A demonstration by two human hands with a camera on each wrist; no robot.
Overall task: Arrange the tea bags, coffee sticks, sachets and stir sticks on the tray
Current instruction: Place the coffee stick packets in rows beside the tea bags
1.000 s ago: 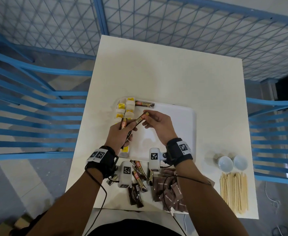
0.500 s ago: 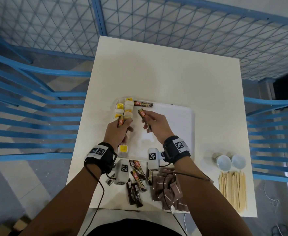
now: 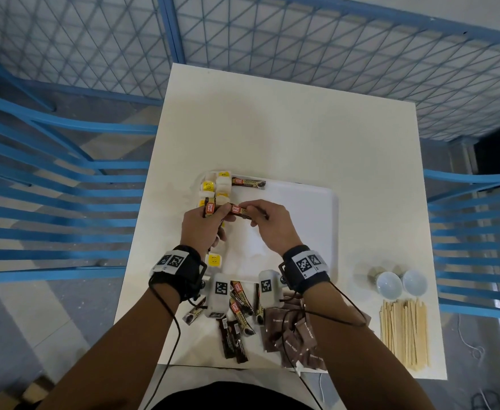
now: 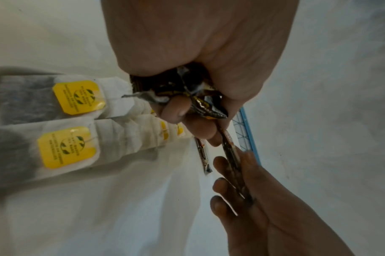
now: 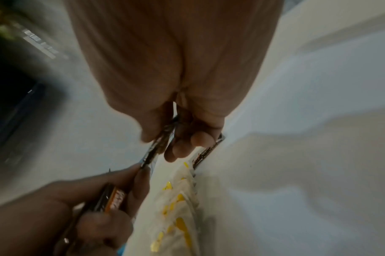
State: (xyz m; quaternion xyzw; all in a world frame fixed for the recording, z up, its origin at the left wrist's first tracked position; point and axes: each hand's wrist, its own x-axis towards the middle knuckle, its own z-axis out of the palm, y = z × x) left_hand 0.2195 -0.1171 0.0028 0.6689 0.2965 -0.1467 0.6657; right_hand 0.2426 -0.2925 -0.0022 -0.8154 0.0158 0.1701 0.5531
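A white tray (image 3: 302,232) lies mid-table. Tea bags (image 3: 217,189) with yellow tags line its left side, and one coffee stick (image 3: 248,182) lies along its far edge. My left hand (image 3: 202,224) grips a bundle of coffee sticks (image 3: 209,209) over the tray's left part. My right hand (image 3: 268,221) pinches a single coffee stick (image 3: 238,210) held flat, its left end at my left fingers. In the left wrist view the bundle (image 4: 187,93) sits in my fist above the tea bags (image 4: 73,121).
Loose coffee sticks (image 3: 236,321) and brown sugar sachets (image 3: 296,335) lie by the near table edge. Wooden stir sticks (image 3: 404,332) and two small white cups (image 3: 399,284) sit near right. Blue mesh fencing surrounds the table.
My right hand has drawn one coffee stick out of the left hand's bundle and turned it level over the tray. The left hand has stayed in place with the remaining sticks.
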